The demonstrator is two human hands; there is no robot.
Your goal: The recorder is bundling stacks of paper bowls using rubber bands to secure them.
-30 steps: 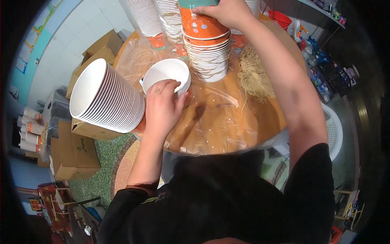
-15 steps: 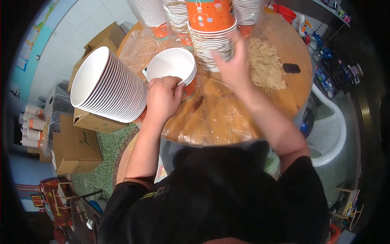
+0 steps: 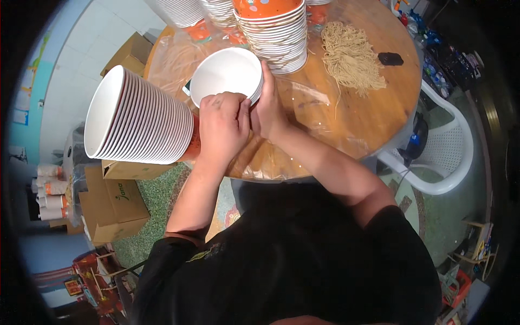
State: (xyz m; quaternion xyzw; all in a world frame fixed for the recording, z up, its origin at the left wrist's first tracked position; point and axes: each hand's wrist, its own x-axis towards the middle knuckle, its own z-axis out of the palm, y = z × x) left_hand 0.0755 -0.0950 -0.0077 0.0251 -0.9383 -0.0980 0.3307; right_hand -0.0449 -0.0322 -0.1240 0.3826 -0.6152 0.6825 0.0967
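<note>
A short stack of white-lined paper buckets (image 3: 227, 73) stands on the near side of the table, mouth up and tilted toward me. My left hand (image 3: 223, 125) is closed with curled fingers on its near rim. Against the same stack's right side, my right hand (image 3: 270, 105) has its fingers wrapped around the wall; the lower part is hidden behind both hands. A long stack of nested paper buckets (image 3: 146, 119) leans at the left, beside my left hand. Beyond my right hand rises a tall stack with orange printed buckets (image 3: 276, 40) on top, thin strings between its rims.
A bundle of beige strings (image 3: 352, 57) lies on the round wooden table (image 3: 346, 122), with a small black object (image 3: 390, 58) beside it. More bucket stacks (image 3: 181, 13) stand at the back. A white plastic chair (image 3: 444, 146) is at the right, and cardboard boxes (image 3: 114, 203) are on the left floor.
My right hand has come from the tall stack down and left to the short stack, closing around its side. My left hand stays at the rim. The view has shifted slightly.
</note>
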